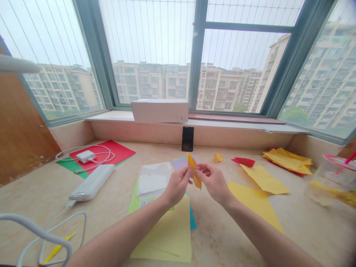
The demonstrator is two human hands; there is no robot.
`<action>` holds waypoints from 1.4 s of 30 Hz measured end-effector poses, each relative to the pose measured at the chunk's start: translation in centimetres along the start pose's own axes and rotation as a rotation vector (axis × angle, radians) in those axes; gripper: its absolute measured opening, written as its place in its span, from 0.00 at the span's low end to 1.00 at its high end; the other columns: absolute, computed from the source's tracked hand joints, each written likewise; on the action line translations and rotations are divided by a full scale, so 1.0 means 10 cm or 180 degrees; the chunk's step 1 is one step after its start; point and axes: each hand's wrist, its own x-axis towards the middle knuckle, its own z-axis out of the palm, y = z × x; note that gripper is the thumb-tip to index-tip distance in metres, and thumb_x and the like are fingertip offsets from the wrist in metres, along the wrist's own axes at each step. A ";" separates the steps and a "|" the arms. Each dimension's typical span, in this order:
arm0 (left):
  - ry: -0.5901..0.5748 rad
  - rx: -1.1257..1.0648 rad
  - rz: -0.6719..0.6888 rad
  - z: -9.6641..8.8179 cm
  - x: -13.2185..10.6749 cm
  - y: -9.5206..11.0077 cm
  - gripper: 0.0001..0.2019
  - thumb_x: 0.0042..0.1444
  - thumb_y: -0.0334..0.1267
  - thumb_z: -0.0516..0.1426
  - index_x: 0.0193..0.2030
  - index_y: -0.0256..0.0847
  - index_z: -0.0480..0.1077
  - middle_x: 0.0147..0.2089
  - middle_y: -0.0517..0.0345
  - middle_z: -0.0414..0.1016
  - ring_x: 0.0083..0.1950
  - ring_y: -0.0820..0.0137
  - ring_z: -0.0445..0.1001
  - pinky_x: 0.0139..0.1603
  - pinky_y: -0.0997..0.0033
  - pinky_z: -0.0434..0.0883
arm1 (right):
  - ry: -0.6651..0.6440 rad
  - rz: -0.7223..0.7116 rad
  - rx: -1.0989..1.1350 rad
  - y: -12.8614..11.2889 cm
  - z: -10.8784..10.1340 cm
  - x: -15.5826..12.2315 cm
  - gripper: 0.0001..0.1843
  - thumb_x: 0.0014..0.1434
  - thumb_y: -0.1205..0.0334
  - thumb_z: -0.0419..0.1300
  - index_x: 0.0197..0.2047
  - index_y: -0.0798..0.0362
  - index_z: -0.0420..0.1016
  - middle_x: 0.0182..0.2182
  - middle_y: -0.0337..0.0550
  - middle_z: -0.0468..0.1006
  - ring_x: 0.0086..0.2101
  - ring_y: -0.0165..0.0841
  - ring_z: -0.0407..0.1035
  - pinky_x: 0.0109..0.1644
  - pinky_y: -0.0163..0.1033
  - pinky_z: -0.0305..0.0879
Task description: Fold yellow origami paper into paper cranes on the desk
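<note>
A folded piece of orange-yellow paper [197, 178], narrow and pointed at both ends, is held up between my two hands over the middle of the counter. My left hand [178, 182] pinches its left side with the thumb in front. From the right, my right hand [213, 180] grips it with thumb and fingers. Beneath my forearms lies a pale yellow sheet [167, 237]. A packet of white paper [154, 178] rests to the left of my hands. Further back sits a small folded yellow paper piece [218, 158].
Yellow sheets [264, 179], a red folded paper [243, 161] and a yellow paper stack [289, 160] lie right, near a clear cup [333, 178]. A phone [187, 139] leans against the sill below a white box [160, 111]. A white power bank [92, 182] and cables lie left.
</note>
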 end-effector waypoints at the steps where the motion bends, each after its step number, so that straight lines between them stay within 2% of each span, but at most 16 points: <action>1: 0.0016 0.0037 0.0009 -0.01 -0.02 0.00 0.20 0.64 0.52 0.54 0.38 0.35 0.75 0.34 0.52 0.77 0.33 0.68 0.73 0.37 0.67 0.73 | 0.0007 0.0088 0.0239 0.01 0.03 0.01 0.18 0.55 0.50 0.67 0.42 0.56 0.79 0.35 0.47 0.81 0.32 0.36 0.73 0.37 0.41 0.69; 5: -0.0220 -0.0021 0.0034 -0.05 -0.15 0.04 0.22 0.66 0.52 0.51 0.37 0.35 0.76 0.34 0.51 0.78 0.35 0.66 0.75 0.38 0.66 0.74 | -0.0209 0.0519 0.1067 0.11 0.04 -0.06 0.22 0.49 0.48 0.72 0.40 0.55 0.78 0.32 0.44 0.82 0.32 0.35 0.74 0.37 0.40 0.69; 9: -0.0514 -0.0061 -0.0029 -0.07 -0.25 0.08 0.19 0.67 0.49 0.52 0.45 0.36 0.76 0.39 0.50 0.80 0.39 0.65 0.77 0.40 0.67 0.73 | -0.0651 0.0816 0.1454 0.18 -0.02 -0.17 0.21 0.52 0.48 0.71 0.42 0.54 0.77 0.34 0.44 0.83 0.33 0.35 0.75 0.36 0.38 0.66; 13: -0.0431 -0.0095 -0.0231 -0.07 -0.28 0.08 0.18 0.65 0.49 0.54 0.48 0.37 0.75 0.43 0.49 0.80 0.40 0.64 0.77 0.39 0.67 0.73 | -0.0845 0.0914 0.1639 0.18 -0.05 -0.22 0.19 0.54 0.48 0.70 0.41 0.54 0.78 0.35 0.44 0.83 0.35 0.36 0.76 0.41 0.40 0.68; 19: -0.0255 -0.0258 -0.0385 -0.08 -0.29 0.05 0.19 0.62 0.50 0.59 0.49 0.36 0.71 0.35 0.52 0.77 0.36 0.67 0.76 0.35 0.69 0.73 | -0.1109 0.0878 0.1738 0.14 -0.07 -0.24 0.16 0.57 0.50 0.68 0.41 0.54 0.80 0.35 0.44 0.83 0.37 0.37 0.76 0.47 0.43 0.69; 22: -0.0211 -0.0316 -0.0387 -0.07 -0.30 0.04 0.19 0.60 0.50 0.60 0.51 0.37 0.69 0.36 0.54 0.76 0.37 0.67 0.76 0.35 0.69 0.73 | -0.1068 0.0843 0.1659 0.14 -0.06 -0.26 0.16 0.57 0.49 0.68 0.41 0.53 0.80 0.34 0.43 0.83 0.36 0.37 0.76 0.47 0.44 0.69; 25: -0.0102 -0.0421 -0.0346 -0.07 -0.31 0.06 0.18 0.60 0.49 0.61 0.48 0.37 0.69 0.40 0.51 0.77 0.40 0.66 0.77 0.40 0.66 0.74 | -0.0872 0.0723 0.1456 0.14 -0.05 -0.26 0.18 0.55 0.47 0.69 0.39 0.53 0.79 0.35 0.44 0.83 0.37 0.38 0.76 0.47 0.45 0.69; 30: -0.0415 -0.0383 -0.0328 -0.08 -0.32 0.09 0.17 0.62 0.49 0.58 0.44 0.35 0.74 0.45 0.47 0.80 0.46 0.61 0.78 0.49 0.63 0.73 | -0.0566 0.0455 0.0780 0.16 -0.03 -0.28 0.18 0.54 0.45 0.69 0.37 0.53 0.78 0.35 0.45 0.82 0.36 0.38 0.75 0.44 0.44 0.69; 35: -0.0374 -0.0756 -0.0843 -0.08 -0.28 0.04 0.18 0.58 0.50 0.62 0.42 0.34 0.73 0.37 0.49 0.81 0.38 0.62 0.80 0.41 0.64 0.75 | -0.0450 0.0398 0.0546 0.16 -0.05 -0.29 0.18 0.55 0.46 0.68 0.38 0.53 0.77 0.34 0.45 0.80 0.34 0.36 0.72 0.41 0.43 0.67; 39: -0.0539 -0.0847 -0.0940 -0.07 -0.28 0.04 0.18 0.58 0.50 0.63 0.42 0.34 0.72 0.35 0.49 0.81 0.37 0.63 0.80 0.40 0.64 0.74 | -0.0437 0.0275 0.0849 0.15 -0.06 -0.28 0.17 0.55 0.50 0.69 0.44 0.50 0.76 0.38 0.43 0.80 0.35 0.35 0.71 0.41 0.41 0.68; 42: -0.0580 -0.0874 -0.0938 -0.06 -0.30 0.06 0.18 0.57 0.49 0.64 0.44 0.34 0.72 0.36 0.49 0.81 0.37 0.65 0.79 0.39 0.67 0.73 | -0.0455 0.0271 0.1048 0.15 -0.06 -0.27 0.13 0.55 0.53 0.69 0.42 0.48 0.78 0.35 0.40 0.80 0.34 0.33 0.71 0.40 0.39 0.68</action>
